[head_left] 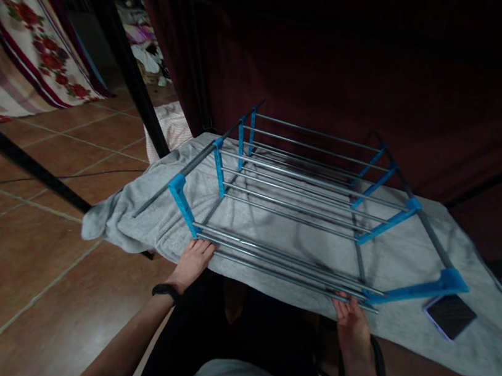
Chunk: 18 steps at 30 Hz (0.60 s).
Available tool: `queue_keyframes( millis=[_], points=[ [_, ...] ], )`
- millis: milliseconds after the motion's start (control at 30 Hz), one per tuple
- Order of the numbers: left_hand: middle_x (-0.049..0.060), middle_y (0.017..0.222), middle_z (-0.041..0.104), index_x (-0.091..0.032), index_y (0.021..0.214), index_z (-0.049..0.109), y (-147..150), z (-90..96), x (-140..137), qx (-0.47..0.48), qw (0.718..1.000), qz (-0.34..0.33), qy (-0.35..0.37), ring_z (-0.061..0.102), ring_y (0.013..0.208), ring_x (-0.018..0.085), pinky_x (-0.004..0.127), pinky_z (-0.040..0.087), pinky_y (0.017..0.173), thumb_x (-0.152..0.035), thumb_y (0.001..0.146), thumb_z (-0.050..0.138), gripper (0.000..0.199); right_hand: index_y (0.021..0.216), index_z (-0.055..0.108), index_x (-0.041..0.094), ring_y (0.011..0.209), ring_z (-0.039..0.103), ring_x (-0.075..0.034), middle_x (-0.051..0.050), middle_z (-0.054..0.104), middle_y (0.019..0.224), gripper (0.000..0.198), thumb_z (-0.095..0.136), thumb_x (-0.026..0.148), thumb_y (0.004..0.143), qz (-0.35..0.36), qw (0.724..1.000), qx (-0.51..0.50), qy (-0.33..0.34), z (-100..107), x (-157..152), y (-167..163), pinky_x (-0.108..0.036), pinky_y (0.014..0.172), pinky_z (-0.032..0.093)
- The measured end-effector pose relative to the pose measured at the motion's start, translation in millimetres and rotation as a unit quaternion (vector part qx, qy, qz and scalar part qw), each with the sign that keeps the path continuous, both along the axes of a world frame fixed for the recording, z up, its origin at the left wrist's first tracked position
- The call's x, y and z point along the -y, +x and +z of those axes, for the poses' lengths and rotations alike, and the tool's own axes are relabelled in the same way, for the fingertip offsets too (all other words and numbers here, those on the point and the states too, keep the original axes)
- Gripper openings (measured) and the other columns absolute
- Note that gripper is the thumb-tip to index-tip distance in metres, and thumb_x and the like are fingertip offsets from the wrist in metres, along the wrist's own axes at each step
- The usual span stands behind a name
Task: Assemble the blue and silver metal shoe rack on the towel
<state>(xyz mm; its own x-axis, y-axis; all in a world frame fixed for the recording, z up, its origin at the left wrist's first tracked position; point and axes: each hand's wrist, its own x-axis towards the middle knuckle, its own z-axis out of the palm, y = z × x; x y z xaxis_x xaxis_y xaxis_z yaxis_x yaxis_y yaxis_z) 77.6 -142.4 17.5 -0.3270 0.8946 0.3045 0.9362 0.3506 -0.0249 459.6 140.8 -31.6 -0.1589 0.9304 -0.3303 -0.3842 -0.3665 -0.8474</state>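
A rack (318, 175) of grey metal tubes and blue plastic brackets lies on a grey cloth, its long rods running left to right. At its near edge, several metal rods (277, 267) lie close together. My left hand (194, 262) has its fingers closed over the left end of the nearest rod, beside a blue bracket (185, 207). My right hand (351, 317) pinches the right end of that rod, fingertips curled round it, close to the near right blue bracket (423, 292). The fingers partly hide the rod ends.
A grey cloth (441, 227) covers the surface under the rack. A phone (450, 315) lies on it by the right bracket. Black metal bars (127, 71) stand at the left, over a tiled floor (35, 257) with a dark cable. A floral curtain (35, 27) hangs at far left.
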Motion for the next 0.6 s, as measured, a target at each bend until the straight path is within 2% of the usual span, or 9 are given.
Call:
queue_keyframes(
  millis=[133, 233, 400, 600],
  points=[
    [0.009, 0.094, 0.064, -0.020, 0.108, 0.063, -3.8, -4.4, 1.3, 0.001, 1.000, -0.020, 0.004, 0.056, 0.092, 0.025, 0.040, 0.042, 0.084, -0.016, 0.095, 0.042, 0.025, 0.090, 0.061, 0.021, 0.092, 0.068, -0.015, 0.001, 0.069, 0.095, 0.027, 0.077, 0.033, 0.071, -0.012, 0.999, -0.010, -0.029, 1.3, -1.5, -0.4, -0.036, 0.098, 0.054],
    [0.008, 0.095, 0.064, -0.021, 0.107, 0.063, -6.8, -7.2, 1.1, 0.009, 0.999, -0.042, 0.024, 0.056, 0.092, 0.025, 0.039, 0.043, 0.084, -0.025, 0.098, 0.043, 0.022, 0.093, 0.062, 0.022, 0.091, 0.069, -0.015, 0.001, 0.069, 0.095, 0.028, 0.077, 0.032, 0.072, -0.018, 0.999, -0.014, -0.034, 5.0, -1.6, -2.3, -0.034, 0.095, 0.055],
    [0.007, 0.091, 0.063, -0.022, 0.098, 0.064, -9.0, -10.0, -2.0, 0.033, 0.996, -0.070, 0.042, 0.056, 0.090, 0.022, 0.037, 0.043, 0.083, -0.038, 0.099, 0.042, 0.027, 0.092, 0.063, 0.021, 0.087, 0.069, -0.014, 0.002, 0.070, 0.090, 0.026, 0.075, 0.034, 0.074, -0.007, 0.999, -0.009, -0.035, 11.4, -1.0, -4.6, -0.032, 0.093, 0.056],
    [0.007, 0.088, 0.061, -0.022, 0.090, 0.064, -11.0, -12.4, -6.2, 0.011, 0.997, -0.069, 0.031, 0.055, 0.088, 0.023, 0.036, 0.043, 0.083, -0.043, 0.098, 0.044, 0.030, 0.087, 0.062, 0.022, 0.090, 0.068, -0.016, 0.001, 0.070, 0.092, 0.020, 0.072, 0.032, 0.072, 0.001, 0.998, -0.035, -0.046, 4.7, -6.5, 2.8, -0.036, 0.095, 0.054]
  ],
)
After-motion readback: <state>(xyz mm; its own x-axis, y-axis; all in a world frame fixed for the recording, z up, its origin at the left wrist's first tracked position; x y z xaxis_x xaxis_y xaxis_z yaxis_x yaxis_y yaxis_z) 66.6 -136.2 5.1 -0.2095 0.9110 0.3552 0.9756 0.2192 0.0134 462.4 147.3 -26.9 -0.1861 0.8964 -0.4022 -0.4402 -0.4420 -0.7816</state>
